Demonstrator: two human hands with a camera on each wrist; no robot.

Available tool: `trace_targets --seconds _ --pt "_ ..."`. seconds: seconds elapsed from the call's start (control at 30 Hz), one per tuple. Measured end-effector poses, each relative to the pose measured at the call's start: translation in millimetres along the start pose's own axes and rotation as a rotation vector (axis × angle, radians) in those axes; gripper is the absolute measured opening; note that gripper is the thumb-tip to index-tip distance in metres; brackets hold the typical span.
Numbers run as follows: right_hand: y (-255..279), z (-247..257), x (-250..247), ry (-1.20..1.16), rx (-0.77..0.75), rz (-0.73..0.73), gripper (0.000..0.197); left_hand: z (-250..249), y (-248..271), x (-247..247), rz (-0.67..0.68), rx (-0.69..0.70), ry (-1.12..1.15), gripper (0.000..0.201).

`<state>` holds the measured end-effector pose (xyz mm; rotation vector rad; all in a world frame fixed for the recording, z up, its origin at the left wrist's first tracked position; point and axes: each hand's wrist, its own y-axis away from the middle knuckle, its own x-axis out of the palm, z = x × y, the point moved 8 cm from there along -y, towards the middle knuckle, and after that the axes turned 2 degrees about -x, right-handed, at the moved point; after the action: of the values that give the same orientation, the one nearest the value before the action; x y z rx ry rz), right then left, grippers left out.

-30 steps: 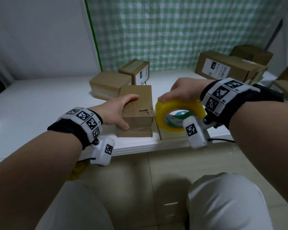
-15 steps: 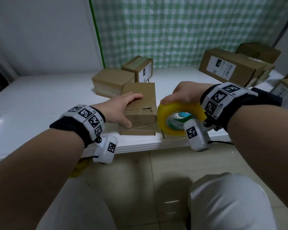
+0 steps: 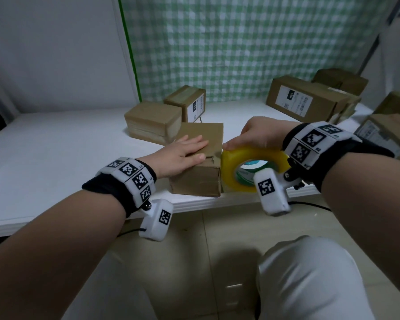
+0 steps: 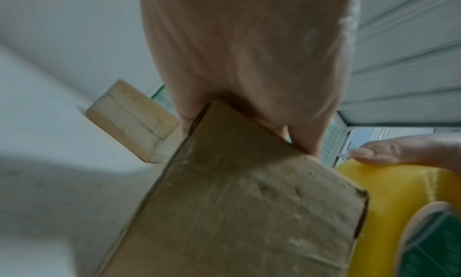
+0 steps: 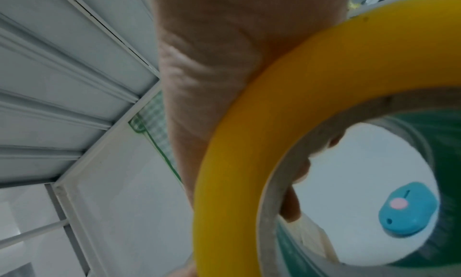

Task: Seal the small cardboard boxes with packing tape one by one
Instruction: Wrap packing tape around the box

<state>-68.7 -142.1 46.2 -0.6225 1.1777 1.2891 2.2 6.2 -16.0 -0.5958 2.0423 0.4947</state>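
Observation:
A small brown cardboard box [image 3: 200, 172] [image 4: 249, 212] stands at the table's front edge. My left hand [image 3: 183, 151] [image 4: 249, 64] lies flat on its top with straight fingers pressing down. A yellow roll of packing tape [image 3: 243, 167] [image 5: 237, 163] [image 4: 399, 202] stands upright right against the box's right side. My right hand [image 3: 256, 137] grips the roll from above, thumb on its outer face [image 4: 389, 153] and fingers curled into its core [image 5: 294, 192].
Two small boxes [image 3: 155, 123] [image 3: 189, 105] sit just behind the worked box. Larger labelled boxes [image 3: 310, 100] crowd the back right and right edge. A small blue cutter [image 5: 409, 210] lies on the white table [image 3: 56, 158] behind the roll. A checked curtain hangs behind.
My left hand has shifted from gripping the box's near left corner to lying flat on its top. The right hand with the tape roll stays against the box's right side.

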Motion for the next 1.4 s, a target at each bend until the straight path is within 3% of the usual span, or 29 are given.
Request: trace_targets --seconds 0.17,0.27,0.37,0.43,0.53,0.63,0.77,0.83,0.9,1.03,1.1,1.2,1.3,1.4 --pt "19.2 9.6 -18.5 -0.054 0.028 -0.005 0.041 -1.2 8.3 -10.1 -0.178 0.051 0.191 0.042" --pt "22.7 28.2 -24.1 -0.172 0.021 0.005 0.029 6.1 18.2 -29.6 -0.423 -0.007 0.027 0.034" --pt "21.4 51.7 -28.3 -0.266 0.007 0.018 0.048 14.6 33.2 -46.1 -0.573 -0.050 -0.021 0.026" --pt "16.9 72.3 -33.1 -0.253 -0.032 0.007 0.046 21.8 44.5 -54.6 -0.606 -0.099 -0.036 0.027" --pt "9.2 99.4 -44.6 -0.172 -0.056 -0.067 0.048 35.0 57.7 -55.0 -0.519 -0.139 0.159 0.034" --pt "3.6 119.9 -50.7 -0.114 -0.047 -0.106 0.055 39.0 61.6 -40.2 -0.285 -0.120 0.349 0.063" --pt "10.5 147.2 -34.7 -0.160 -0.099 0.216 0.055 44.4 57.2 -35.7 -0.250 -0.119 0.368 0.102" --pt "11.4 155.5 -36.0 -0.049 -0.144 0.238 0.065 51.4 51.1 -33.0 -0.265 -0.146 0.354 0.112" --pt "5.9 159.7 -42.9 -0.026 -0.176 0.128 0.069 59.2 47.1 -30.2 -0.292 -0.197 0.275 0.119" --pt "-5.5 167.0 -56.3 -0.142 -0.296 -0.258 0.049 65.2 45.7 -33.8 -0.476 -0.233 0.373 0.124" --pt "-9.5 171.7 -57.2 -0.174 -0.361 -0.370 0.044 65.7 43.1 -34.0 -0.533 -0.233 0.399 0.126" --pt "-12.6 172.1 -55.7 -0.184 -0.407 -0.441 0.039 65.7 37.9 -34.2 -0.596 -0.226 0.373 0.127" --pt "-9.4 162.7 -60.5 -0.240 -0.435 -0.518 0.035 64.5 35.9 -31.4 -0.594 -0.244 0.307 0.114" --pt "-15.4 150.0 -53.0 -0.285 -0.411 -0.408 0.053 69.0 36.1 -33.0 -0.644 -0.250 0.280 0.101"
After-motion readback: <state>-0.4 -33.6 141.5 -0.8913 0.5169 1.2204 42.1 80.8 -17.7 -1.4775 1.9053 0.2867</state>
